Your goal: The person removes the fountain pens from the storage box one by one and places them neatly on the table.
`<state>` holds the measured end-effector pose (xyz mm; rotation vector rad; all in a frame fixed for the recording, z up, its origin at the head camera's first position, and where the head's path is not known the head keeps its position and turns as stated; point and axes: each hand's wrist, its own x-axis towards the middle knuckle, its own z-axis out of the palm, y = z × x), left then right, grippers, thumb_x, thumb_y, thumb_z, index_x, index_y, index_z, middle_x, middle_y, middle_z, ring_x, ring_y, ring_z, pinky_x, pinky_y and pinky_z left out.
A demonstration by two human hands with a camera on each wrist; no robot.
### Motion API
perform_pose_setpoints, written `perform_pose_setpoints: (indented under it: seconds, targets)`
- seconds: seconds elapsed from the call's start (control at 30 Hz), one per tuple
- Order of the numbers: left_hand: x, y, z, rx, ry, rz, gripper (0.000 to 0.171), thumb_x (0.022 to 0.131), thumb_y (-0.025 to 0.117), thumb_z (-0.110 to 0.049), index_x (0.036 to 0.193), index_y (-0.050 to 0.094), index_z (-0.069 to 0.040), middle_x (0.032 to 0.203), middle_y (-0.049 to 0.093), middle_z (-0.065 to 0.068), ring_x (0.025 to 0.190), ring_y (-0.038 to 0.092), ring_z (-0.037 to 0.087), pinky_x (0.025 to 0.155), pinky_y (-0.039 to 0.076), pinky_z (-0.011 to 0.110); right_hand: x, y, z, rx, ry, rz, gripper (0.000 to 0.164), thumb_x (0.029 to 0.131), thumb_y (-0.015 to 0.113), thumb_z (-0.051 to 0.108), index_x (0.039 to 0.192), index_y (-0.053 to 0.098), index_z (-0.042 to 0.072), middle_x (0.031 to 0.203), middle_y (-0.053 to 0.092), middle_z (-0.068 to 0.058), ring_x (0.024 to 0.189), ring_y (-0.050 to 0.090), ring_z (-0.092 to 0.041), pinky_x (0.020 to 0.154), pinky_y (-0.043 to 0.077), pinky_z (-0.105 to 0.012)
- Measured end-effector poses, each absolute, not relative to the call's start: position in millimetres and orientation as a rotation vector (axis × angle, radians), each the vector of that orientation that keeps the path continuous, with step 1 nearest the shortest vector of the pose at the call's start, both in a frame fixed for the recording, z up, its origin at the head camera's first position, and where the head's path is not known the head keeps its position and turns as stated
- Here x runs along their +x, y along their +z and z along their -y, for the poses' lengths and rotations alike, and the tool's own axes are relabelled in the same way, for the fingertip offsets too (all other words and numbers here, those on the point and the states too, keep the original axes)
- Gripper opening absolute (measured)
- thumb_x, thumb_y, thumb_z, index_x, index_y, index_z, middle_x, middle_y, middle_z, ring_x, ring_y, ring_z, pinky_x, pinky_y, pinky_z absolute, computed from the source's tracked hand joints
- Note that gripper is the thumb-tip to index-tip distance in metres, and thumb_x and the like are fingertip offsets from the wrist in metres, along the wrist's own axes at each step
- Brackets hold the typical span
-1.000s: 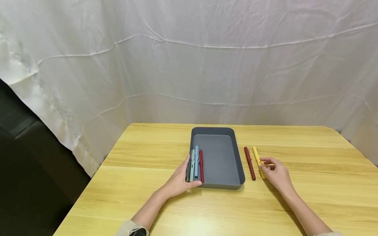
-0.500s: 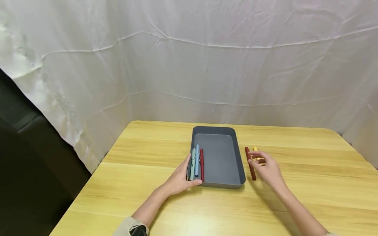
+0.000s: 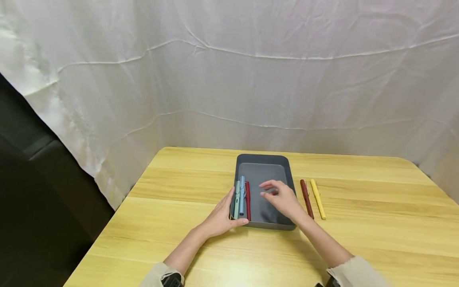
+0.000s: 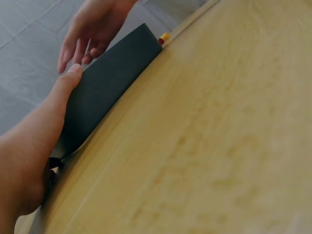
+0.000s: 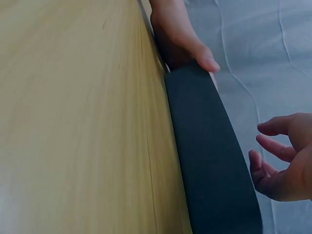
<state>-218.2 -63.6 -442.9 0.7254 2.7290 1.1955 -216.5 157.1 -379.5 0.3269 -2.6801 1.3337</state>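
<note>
My left hand (image 3: 220,215) holds the near left corner of a dark grey tray (image 3: 263,169), its thumb on the front rim and its fingers along the left wall. Inside the tray, a light green pen (image 3: 237,201), a blue pen (image 3: 242,195) and a red pen (image 3: 248,205) lie side by side along the left wall. Over the middle of the tray hovers my right hand (image 3: 283,199), fingers loosely bent with nothing between them. Right of the tray, a dark red pen (image 3: 306,199) and a yellow pen (image 3: 318,199) lie on the table.
The tray stands on a light wooden table (image 3: 376,207). A pale hanging cloth (image 3: 251,79) rises behind the table's far edge. At the far left is a dark, black object (image 3: 39,191).
My right hand has moved left from the yellow pen, past the dark red pen, to over the tray. Both pens remain on the table. My left hand stays at the tray's corner.
</note>
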Motion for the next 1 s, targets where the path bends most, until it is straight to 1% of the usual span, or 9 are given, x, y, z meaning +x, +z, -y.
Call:
perform_pose_setpoints:
  seconds: [0.17,0.3,0.4,0.5,0.77,1.0]
  targets:
    - [-219,-443,63,0.739,1.212,-2.717,0.103,0.079,0.065,-0.052,0.149,0.001,-0.012,0.151,0.013,0.011,0.133,0.02,0.032,0.1,0.024,0.054,-225,-386,-135,0.381,1.383,2.734,0.019,0.083,0.067,0.009,0.101,0.066,0.007,0.1,0.059,-0.009,0.079,0.059,-0.02,0.064,0.049,-0.034]
    - [-219,-443,61,0.75,1.222,-2.713,0.102,0.079,0.065,-0.052,0.149,0.0,-0.014,0.151,0.013,0.011,0.133,0.02,0.031,0.101,0.023,0.054,-229,-393,-127,0.413,1.407,2.741,0.016,0.081,0.069,0.007,0.096,0.067,0.006,0.09,0.061,-0.006,0.075,0.059,-0.019,0.066,0.049,-0.034]
    - [-219,-444,59,0.754,1.226,-2.708,0.102,0.079,0.064,-0.053,0.149,0.0,-0.015,0.151,0.013,0.011,0.133,0.019,0.031,0.101,0.023,0.053,-231,-401,-125,0.41,1.38,2.74,0.013,0.08,0.069,0.005,0.093,0.068,0.006,0.084,0.06,-0.001,0.073,0.059,-0.018,0.064,0.049,-0.033]
    - [-218,-443,58,0.757,1.222,-2.707,0.103,0.079,0.064,-0.054,0.149,0.0,-0.014,0.15,0.013,0.012,0.133,0.019,0.031,0.101,0.022,0.053,-231,-407,-124,0.369,1.381,2.758,0.012,0.08,0.069,0.006,0.091,0.068,0.008,0.08,0.058,0.001,0.073,0.057,-0.016,0.063,0.047,-0.032]
    - [-216,-442,58,0.739,1.219,-2.702,0.103,0.079,0.064,-0.053,0.149,-0.001,-0.015,0.151,0.012,0.012,0.133,0.018,0.031,0.101,0.022,0.054,-232,-416,-125,0.282,1.457,2.782,0.01,0.082,0.068,0.006,0.09,0.068,0.01,0.078,0.057,0.001,0.074,0.054,-0.015,0.065,0.045,-0.034]
    - [-216,-443,58,0.747,1.217,-2.707,0.104,0.079,0.064,-0.054,0.149,-0.001,-0.015,0.151,0.012,0.012,0.133,0.018,0.031,0.101,0.022,0.053,-233,-420,-125,0.313,1.369,2.82,0.007,0.08,0.069,0.007,0.083,0.068,0.013,0.071,0.056,0.003,0.066,0.049,-0.014,0.061,0.041,-0.031]
